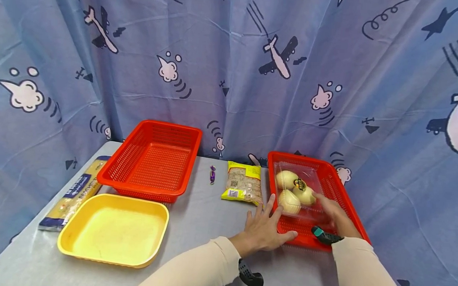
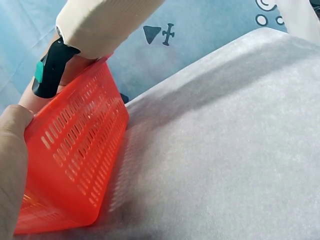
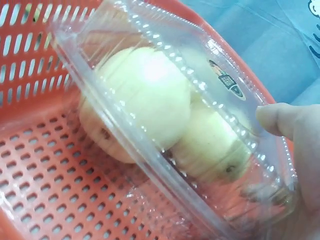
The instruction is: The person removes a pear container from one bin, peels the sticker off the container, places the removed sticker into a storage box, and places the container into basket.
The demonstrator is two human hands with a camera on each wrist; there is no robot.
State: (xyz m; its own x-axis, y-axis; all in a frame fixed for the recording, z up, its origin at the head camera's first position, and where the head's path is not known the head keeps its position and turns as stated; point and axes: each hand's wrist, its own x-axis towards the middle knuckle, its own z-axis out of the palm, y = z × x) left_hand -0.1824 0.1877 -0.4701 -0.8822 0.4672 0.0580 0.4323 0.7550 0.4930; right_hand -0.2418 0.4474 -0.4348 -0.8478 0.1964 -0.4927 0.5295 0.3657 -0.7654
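A clear plastic clamshell box (image 1: 304, 211) with three pale yellow round fruits (image 1: 287, 180) and a dark sticker on its lid is in the right red basket (image 1: 349, 210). My right hand (image 1: 334, 212) grips the box at its right end; the right wrist view shows the thumb (image 3: 277, 119) on the lid, with the box tilted over the basket's slotted floor. My left hand (image 1: 261, 228) has its fingers spread against the near left corner of that basket. In the left wrist view, its thumb (image 2: 17, 120) lies at the basket's rim.
Left of that basket lies a yellow-ended bag (image 1: 244, 183) of brownish food, then a purple-wrapped candy (image 1: 212, 175). Another red basket (image 1: 148, 184) stands farther left, behind a yellow tray (image 1: 112, 227). A long flat package (image 1: 75, 194) lies along the left edge. A curtain (image 1: 231, 75) hangs behind.
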